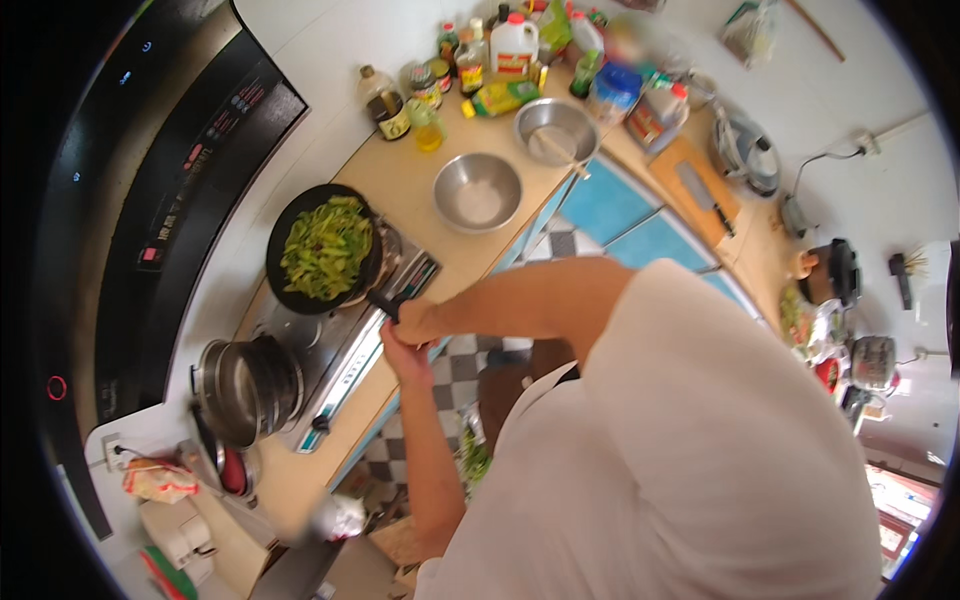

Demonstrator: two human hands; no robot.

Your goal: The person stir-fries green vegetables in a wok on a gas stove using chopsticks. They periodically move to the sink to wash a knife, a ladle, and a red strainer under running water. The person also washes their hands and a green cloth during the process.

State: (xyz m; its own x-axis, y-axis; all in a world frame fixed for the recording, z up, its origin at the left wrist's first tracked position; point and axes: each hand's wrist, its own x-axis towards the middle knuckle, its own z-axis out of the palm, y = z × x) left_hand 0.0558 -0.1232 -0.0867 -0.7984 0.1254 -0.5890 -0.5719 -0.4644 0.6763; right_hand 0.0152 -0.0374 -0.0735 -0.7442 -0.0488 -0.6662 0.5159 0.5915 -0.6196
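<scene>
A black wok (279, 276) full of cut green vegetables (328, 247) sits tilted over the far burner of the gas stove (300, 330). My right hand (418, 321) grips its black handle (383, 304). Directly below, my left hand (407, 358) closes around the handle's end against the right hand; most of its fingers are hidden. On the near burner stands a stainless steel pot (238, 390).
An empty steel bowl (478, 196) stands right of the wok. Behind it, another steel bowl (551, 124) holds a light-coloured utensil. Bottles and jars line the wall, including an oil jug (427, 131). A cleaver (701, 191) lies on a wooden cutting board (679, 166). The range hood (202, 150) overhangs the stove.
</scene>
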